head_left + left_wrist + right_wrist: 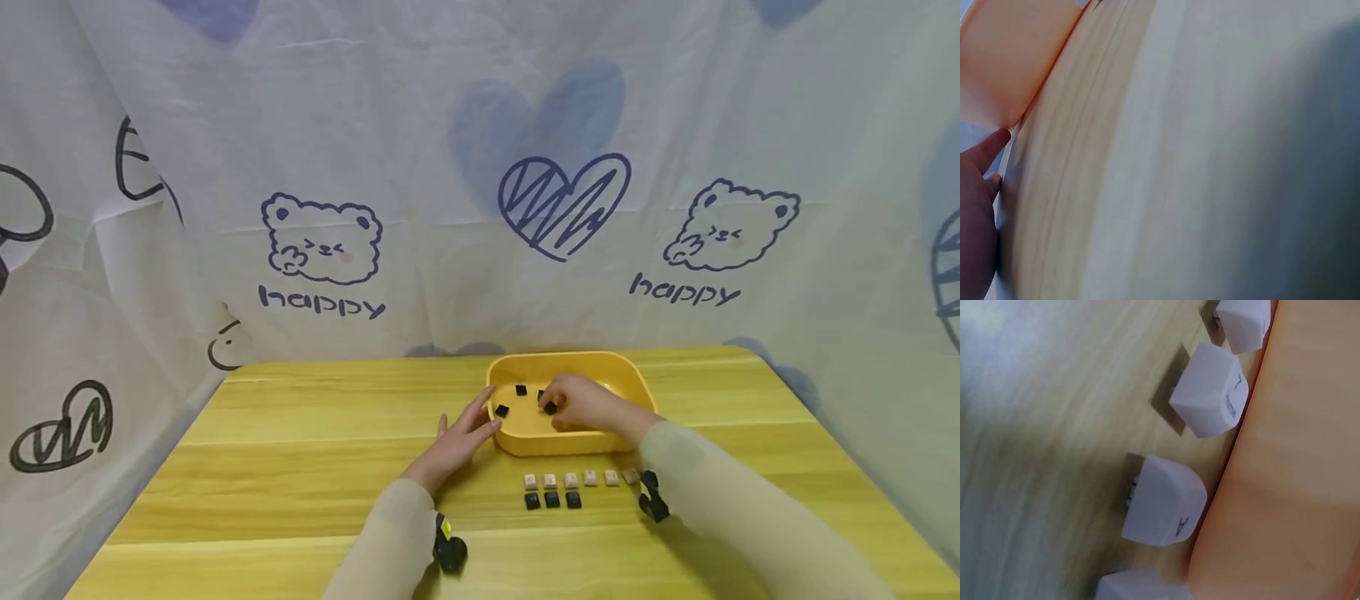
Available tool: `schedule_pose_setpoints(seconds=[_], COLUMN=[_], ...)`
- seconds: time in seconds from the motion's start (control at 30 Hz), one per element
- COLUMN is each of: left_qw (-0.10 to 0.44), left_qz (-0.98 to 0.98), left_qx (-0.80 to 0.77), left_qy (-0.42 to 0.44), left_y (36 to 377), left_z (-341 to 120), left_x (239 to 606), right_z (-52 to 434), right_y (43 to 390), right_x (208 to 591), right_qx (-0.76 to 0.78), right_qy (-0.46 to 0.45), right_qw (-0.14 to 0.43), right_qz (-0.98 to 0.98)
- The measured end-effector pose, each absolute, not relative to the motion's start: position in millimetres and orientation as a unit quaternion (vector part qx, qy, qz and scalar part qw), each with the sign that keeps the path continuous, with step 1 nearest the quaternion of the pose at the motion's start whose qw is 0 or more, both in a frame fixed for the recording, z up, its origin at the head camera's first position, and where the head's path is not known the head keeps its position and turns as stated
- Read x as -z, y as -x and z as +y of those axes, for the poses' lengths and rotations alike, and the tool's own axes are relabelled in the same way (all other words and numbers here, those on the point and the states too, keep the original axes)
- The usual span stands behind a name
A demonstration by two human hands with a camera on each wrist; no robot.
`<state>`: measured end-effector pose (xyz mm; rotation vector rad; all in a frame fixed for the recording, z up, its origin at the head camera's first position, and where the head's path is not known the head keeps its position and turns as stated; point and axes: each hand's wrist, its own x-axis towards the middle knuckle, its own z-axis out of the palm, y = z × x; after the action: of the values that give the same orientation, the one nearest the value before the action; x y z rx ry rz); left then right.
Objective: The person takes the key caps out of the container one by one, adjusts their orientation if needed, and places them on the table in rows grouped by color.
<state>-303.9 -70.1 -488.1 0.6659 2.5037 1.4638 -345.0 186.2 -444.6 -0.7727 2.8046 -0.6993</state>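
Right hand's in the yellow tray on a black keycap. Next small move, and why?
Probably lift that black keycap out with the right hand and set it beside the black row: three black sit under six white keycaps, while the left hand rests against the tray.

Even soft light; both wrist views blurred, head view edge-warped.

Rt hand (583,403) fingertips hide whatever's pinched in tray (525,439).

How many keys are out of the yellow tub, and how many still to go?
Out on the table: a row of six white keys and three black keys. In hand: the right hand pinches a black key in the tub; the left hand steadies it. Left inside: at least two black ones.
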Motion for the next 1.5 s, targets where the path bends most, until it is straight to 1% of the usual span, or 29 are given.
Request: schedule_pose_setpoints(seconds=[0.17,0.4,0.53,0.8,0.97,1.03,1.17,1.3,1.5], left_qw=[0.083,0.090,0.094,0.090,0.085,0.086,0.086,0.090,0.088], left_qz=[0.839,0.831,0.833,0.831,0.826,0.823,0.825,0.829,0.831], left_qx=[-0.491,-0.503,-0.500,-0.505,-0.513,-0.517,-0.514,-0.506,-0.504], left_qy=[-0.219,-0.219,-0.218,-0.217,-0.219,-0.218,-0.219,-0.219,-0.218], left_y=[304,302,301,302,302,297,293,301,302], left_z=[-68,-69,-70,-71,-70,-69,-69,-70,-69], left_x=[487,484,484,486,488,482,478,488,489], right_z=[188,190,192,199,206,208,212,216,222], right_y=[345,341,335,324,314,310,299,286,265], right_x=[443,438,430,415,405,401,394,389,388], right_qx=[0.209,0.211,0.213,0.212,0.227,0.229,0.222,0.222,0.241], right_qy=[0.284,0.282,0.280,0.312,0.303,0.299,0.296,0.302,0.298], right_qw=[0.077,0.094,0.089,0.051,0.025,0.017,0.004,-0.007,-0.012], right_qz=[0.932,0.931,0.932,0.925,0.925,0.926,0.929,0.927,0.923])
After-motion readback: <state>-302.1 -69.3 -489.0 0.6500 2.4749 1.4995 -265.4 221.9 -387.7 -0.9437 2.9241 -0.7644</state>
